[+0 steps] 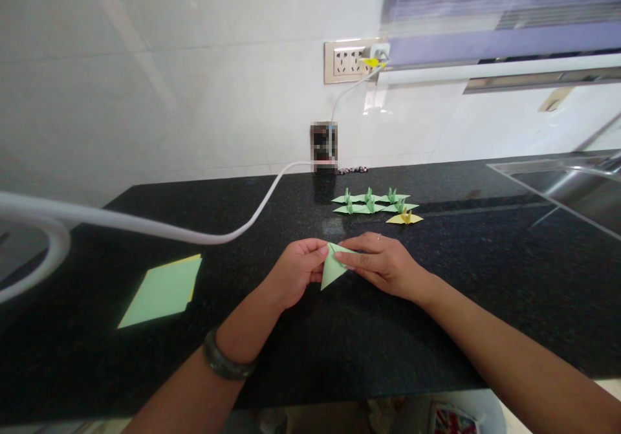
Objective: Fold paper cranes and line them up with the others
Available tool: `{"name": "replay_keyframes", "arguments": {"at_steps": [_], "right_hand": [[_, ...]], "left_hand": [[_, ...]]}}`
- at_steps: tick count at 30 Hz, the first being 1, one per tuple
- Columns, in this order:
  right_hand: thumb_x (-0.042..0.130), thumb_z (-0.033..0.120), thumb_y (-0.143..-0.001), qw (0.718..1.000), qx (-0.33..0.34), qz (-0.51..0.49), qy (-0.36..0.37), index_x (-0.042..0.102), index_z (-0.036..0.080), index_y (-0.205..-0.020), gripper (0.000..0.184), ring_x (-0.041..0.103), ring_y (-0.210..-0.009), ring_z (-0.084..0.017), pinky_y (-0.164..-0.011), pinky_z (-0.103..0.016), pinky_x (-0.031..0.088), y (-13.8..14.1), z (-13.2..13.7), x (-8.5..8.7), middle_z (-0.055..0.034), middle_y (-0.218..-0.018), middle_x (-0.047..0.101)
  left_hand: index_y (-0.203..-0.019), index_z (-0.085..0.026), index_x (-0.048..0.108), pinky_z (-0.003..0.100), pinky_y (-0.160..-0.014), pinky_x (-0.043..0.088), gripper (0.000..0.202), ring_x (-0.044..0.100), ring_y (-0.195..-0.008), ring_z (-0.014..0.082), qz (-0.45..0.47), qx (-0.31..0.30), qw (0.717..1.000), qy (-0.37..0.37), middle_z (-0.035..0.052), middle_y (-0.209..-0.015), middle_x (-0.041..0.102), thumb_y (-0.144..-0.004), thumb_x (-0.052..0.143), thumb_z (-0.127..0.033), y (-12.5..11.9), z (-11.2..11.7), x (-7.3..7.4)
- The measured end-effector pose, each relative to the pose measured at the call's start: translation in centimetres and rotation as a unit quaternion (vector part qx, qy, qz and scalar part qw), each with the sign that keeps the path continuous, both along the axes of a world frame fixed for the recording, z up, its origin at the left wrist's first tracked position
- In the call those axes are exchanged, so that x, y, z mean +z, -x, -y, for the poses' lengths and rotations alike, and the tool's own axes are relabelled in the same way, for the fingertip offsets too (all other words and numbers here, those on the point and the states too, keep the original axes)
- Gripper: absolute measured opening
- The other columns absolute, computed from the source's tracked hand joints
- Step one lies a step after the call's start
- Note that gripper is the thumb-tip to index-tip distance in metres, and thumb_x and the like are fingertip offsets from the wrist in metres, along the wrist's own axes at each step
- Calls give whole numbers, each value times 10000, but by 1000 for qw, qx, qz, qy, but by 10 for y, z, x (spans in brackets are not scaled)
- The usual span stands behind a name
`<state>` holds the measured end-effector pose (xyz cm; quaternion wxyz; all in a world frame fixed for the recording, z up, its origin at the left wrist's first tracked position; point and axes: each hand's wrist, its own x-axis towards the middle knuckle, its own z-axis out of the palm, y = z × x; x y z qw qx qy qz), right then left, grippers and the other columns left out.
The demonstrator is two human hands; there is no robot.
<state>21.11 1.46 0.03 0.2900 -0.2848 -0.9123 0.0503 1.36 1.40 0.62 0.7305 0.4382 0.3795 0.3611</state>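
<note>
A light green sheet of origami paper (pixel 332 271), folded to a triangular shape, is held between my two hands above the dark countertop. My left hand (pixel 301 267) pinches its upper left edge between thumb and fingers. Across its upper right part lie the fingers of my right hand (pixel 381 260), gripping the paper from that side. Beyond the hands stand several green paper cranes (pixel 371 206) in two rows, with one yellow paper crane (pixel 405 218) in front of them. To the left rests a stack of green and yellow paper squares (pixel 162 292).
A white cable (pixel 213 238) runs across the left of the black countertop (pixel 272 363) to a blurred-out device (pixel 324 146) against the wall. Above it, a charger (pixel 376 51) is plugged into the wall socket (pixel 342 62). At the right is a metal sink (pixel 567 182).
</note>
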Motion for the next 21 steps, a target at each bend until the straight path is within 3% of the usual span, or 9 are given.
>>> {"name": "replay_keyframes", "arguments": {"at_steps": [6,12,21], "right_hand": [[442,173,-823,1000,10,-10,3,474,274,-1183,375,543,-906,-158,-763,-310,443,2,1,-2,-41,-1090,583],[467,181,-813,993,-75,-87,-1,531,192,-1116,310,572,-801,-154,-727,-299,464,6,1,-6,-63,-922,645],[494,148,-796,995,-6,-91,-44,575,209,-1061,284,565,-898,-152,-740,-297,479,3,-1,-5,-70,-1032,612]], "left_hand": [[-900,-130,603,237,-538,428,263,527,-538,97,-65,22,996,-56,18,-638,583,-733,538,-323,0,-2,-4],[-909,-130,609,221,-522,396,276,520,-578,108,-148,20,981,-123,22,-662,578,-749,506,-329,0,-2,-3],[-892,-128,610,217,-500,373,285,497,-547,105,-162,27,976,-140,5,-609,554,-747,494,-344,-2,-2,-4]]}}
